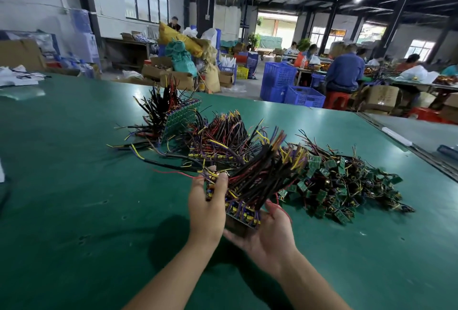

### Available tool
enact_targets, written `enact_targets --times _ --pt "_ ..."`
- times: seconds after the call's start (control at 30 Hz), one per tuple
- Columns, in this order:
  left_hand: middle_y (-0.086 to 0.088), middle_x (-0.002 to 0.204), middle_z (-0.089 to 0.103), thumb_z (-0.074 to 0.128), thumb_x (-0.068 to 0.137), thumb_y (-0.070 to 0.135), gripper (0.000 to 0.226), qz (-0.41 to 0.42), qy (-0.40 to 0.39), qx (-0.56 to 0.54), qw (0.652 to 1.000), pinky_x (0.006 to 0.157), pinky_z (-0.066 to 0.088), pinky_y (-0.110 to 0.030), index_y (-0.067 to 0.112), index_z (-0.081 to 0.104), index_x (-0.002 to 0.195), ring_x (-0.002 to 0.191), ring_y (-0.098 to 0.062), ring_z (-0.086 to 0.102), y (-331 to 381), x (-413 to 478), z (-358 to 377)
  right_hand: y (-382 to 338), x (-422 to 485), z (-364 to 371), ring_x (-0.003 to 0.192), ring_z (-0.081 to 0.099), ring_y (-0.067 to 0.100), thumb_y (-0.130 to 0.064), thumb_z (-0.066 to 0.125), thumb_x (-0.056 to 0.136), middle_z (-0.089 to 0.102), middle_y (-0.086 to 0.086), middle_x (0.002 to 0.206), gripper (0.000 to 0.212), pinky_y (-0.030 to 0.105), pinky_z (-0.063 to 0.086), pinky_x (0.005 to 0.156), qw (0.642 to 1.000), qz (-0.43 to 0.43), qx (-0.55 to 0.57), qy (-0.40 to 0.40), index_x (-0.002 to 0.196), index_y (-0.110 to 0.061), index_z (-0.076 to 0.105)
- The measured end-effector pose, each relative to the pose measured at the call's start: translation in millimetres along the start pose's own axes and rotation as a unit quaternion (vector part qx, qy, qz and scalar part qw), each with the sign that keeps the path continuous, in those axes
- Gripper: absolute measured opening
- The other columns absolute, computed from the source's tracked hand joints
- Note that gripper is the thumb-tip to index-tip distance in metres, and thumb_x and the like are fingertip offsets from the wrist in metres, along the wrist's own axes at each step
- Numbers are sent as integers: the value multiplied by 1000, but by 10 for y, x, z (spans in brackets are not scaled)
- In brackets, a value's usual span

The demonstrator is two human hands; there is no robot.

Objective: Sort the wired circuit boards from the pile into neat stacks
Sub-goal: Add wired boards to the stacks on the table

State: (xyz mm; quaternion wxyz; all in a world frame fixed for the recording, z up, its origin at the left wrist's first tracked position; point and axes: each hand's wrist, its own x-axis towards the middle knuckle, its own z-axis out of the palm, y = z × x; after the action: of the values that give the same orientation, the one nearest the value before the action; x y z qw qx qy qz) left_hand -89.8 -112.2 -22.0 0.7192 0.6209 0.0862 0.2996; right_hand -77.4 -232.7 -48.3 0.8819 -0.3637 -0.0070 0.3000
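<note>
A thick bundle of wired circuit boards (250, 185) is held above the green table (74, 198), its black, red and yellow wires fanning up to the right. My left hand (207, 206) grips the bundle's left side, thumb over the top boards. My right hand (265, 232) cups it from below, palm up. A loose pile of small green boards with wires (344, 185) lies to the right. Behind the bundle sits a stacked heap of wired boards (223, 138), and farther back left another stack stands on edge (173, 116).
Loose wires (138, 147) trail left from the stacks. White papers (17, 77) lie at the table's far left. Blue crates (292, 89) and cardboard boxes stand on the floor beyond the table. People sit working at tables at the back right.
</note>
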Motion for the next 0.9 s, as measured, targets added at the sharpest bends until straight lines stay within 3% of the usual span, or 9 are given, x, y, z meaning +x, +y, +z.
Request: enact_targets --times 0.07,0.13,0.2,0.27,0.4,0.47,0.57,0.77,0.9 --pt "-2 110 64 58 91 46 39 -12 13 10 1000 102 42 -42 10 57 108 115 -22 56 -25 4 18 10 -23 -2 104 68 39 -42 38 79 66 21 122 54 52 56 78 999 -21 18 -29 108 -11 71" --pt "-1 130 57 57 90 47 53 -43 39 1 998 110 35 -39 11 51 128 129 -19 47 -44 26 23 2 -42 1 105 68 37 -36 34 78 67 19 122 49 47 57 76 999 -26 5 -44 89 -16 78" --pt "-5 145 45 58 89 50 71 -78 49 -16 996 116 29 -42 8 39 143 136 -19 40 -53 57 11 -30 -51 20 108 66 34 -26 38 78 64 20 127 47 42 57 76 999 -13 -11 -35 103 -14 76" --pt "-9 145 46 63 87 48 71 -96 20 -42 994 115 31 -45 5 43 140 135 -21 42 -68 91 -1 -56 -40 24 106 67 31 -17 52 72 65 18 125 48 37 58 74 999 -6 -19 -33 115 -8 70" --pt "-15 134 57 72 79 35 67 -137 -49 -104 984 110 38 -47 4 49 133 123 -24 55 -108 61 -16 -97 -68 24 86 72 23 -9 58 66 71 12 105 33 35 59 69 998 -50 -19 -15 93 -14 78" --pt "-12 125 64 75 75 28 63 -154 -89 -136 975 104 44 -45 4 52 127 117 -26 60 -164 69 -28 -121 -85 13 87 72 26 -18 56 78 72 14 105 24 38 59 69 997 -74 -6 11 88 -15 78" --pt "-4 98 71 66 74 15 36 -169 -162 -248 940 73 57 -30 11 59 109 88 -17 68 -160 99 -71 -152 -56 -72 83 73 28 -28 35 95 74 13 99 48 40 58 68 993 -100 19 54 75 -18 77" --pt "-8 78 61 46 85 -1 12 -248 -170 -230 926 52 50 -25 5 55 88 61 -15 61 -57 156 -110 -200 -51 -125 77 72 26 -27 48 74 73 9 90 29 42 57 67 992 -105 -52 41 79 -19 76" --pt "-9 67 56 45 75 -6 17 -286 -152 -240 915 47 48 -24 10 48 70 53 -17 57 -36 157 -151 -218 -68 -120 76 71 23 -32 53 75 72 8 89 29 39 56 65 986 -118 -116 39 91 -16 70"
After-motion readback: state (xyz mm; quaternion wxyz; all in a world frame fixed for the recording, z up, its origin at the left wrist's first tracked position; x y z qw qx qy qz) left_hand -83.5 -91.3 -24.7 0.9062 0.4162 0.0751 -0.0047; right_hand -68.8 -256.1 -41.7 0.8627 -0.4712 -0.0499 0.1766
